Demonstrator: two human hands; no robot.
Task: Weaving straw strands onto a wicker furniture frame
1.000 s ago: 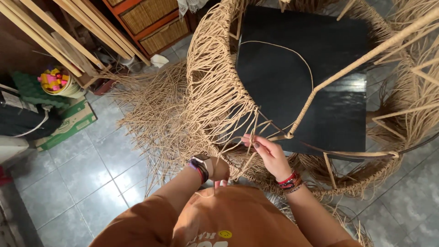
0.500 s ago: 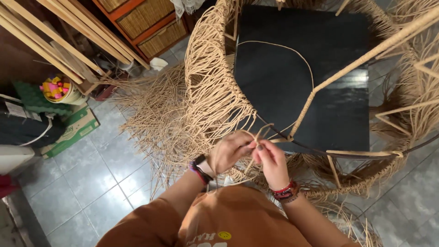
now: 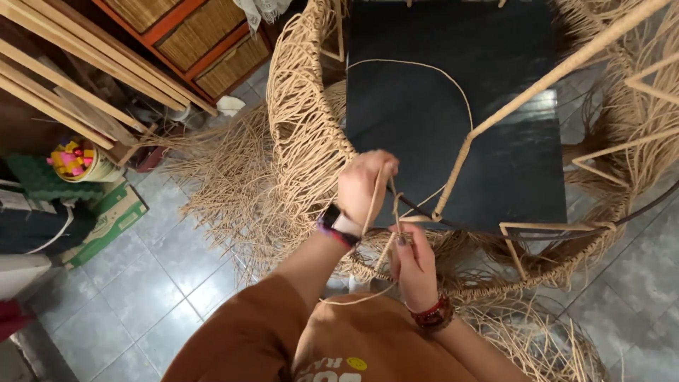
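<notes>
While both hands were low at the rim a second ago, the left hand (image 3: 362, 185) is now raised higher, over the edge of the black panel (image 3: 453, 120), and it pulls a strand (image 3: 373, 209) up with it. This means the strand is drawn tight through the weave, so one more wrap on the frame (image 3: 463, 152) looks nearly finished. Its fingers are closed around the strand, the wrist with a watch turned toward the body. The right hand (image 3: 414, 263) stays lower, just beside the woven rim (image 3: 495, 286); its fingers pinch the same strand where it meets the rim. Loose fibre (image 3: 219, 184) lies spread on the tiled floor (image 3: 113, 297) to the left.
</notes>
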